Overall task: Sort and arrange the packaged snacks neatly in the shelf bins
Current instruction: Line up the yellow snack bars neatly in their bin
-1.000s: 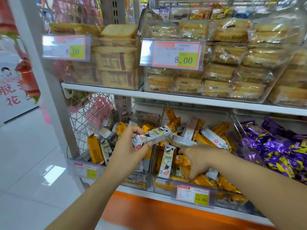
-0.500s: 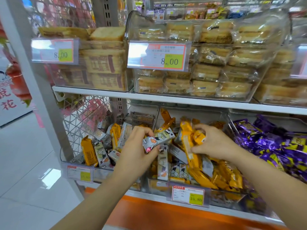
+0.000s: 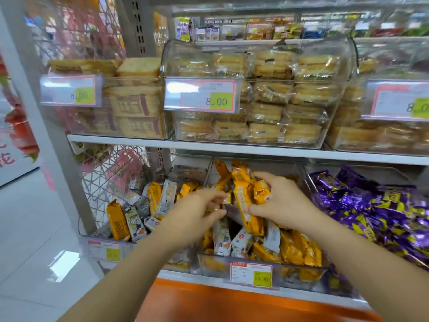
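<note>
Shop shelf (image 3: 232, 151), low bins of mixed snacks.
Sorting step: gripping a bunch of orange packs (image 3: 243, 201) with the right hand (image 3: 281, 205), over the middle bin (image 3: 209, 263); left hand (image 3: 192, 219) blurred, fingers curled, cannot tell around what. Next, likely: setting them down in a tidy row, away from white packs (image 3: 221, 238).

We stand on a glossy white tiled floor (image 3: 27, 228) where light glints in a bright patch (image 3: 62, 263). A grey upright post (image 3: 46, 112) meets a white shelf board (image 3: 232, 151) above an orange base panel (image 3: 232, 303). A wire mesh panel (image 3: 109, 177) closes the left end, and a red-printed poster (image 3: 14, 140) shows beyond.
</note>
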Available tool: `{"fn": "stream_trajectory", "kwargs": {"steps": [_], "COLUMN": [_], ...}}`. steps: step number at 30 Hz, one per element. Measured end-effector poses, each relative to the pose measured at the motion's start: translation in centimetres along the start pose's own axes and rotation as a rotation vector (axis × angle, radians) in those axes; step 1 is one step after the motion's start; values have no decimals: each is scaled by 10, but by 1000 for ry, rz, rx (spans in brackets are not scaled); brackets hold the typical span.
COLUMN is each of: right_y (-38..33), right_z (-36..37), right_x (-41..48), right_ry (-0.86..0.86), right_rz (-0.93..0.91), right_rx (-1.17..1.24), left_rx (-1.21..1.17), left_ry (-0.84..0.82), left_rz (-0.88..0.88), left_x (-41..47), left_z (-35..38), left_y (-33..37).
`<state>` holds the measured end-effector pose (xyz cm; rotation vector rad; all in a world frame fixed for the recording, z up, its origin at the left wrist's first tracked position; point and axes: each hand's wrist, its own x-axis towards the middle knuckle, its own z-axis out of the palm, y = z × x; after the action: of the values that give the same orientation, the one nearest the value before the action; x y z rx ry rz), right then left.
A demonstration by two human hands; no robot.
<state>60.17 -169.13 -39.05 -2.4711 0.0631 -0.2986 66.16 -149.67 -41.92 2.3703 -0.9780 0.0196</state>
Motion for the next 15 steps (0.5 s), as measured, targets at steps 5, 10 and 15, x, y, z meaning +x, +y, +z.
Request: {"fn": "stream_trajectory", "kwargs": {"steps": [5, 10, 15], "right_y": [-51, -96, -124], "right_z": [32, 73, 102], "right_x": [4, 32, 78], "right_ry": [2, -49, -115], "right_rz": [-223, -477, -559], "right_rx": [-65, -417, -654], "left_rx": [-230, -267, -271], "left_ry": [151, 380, 499], "left_rz": [-82, -220, -389], "left_x": [-35, -63, -78], "left_z": [-24, -54, -63], "left_y": [-30, -77, -117]}}
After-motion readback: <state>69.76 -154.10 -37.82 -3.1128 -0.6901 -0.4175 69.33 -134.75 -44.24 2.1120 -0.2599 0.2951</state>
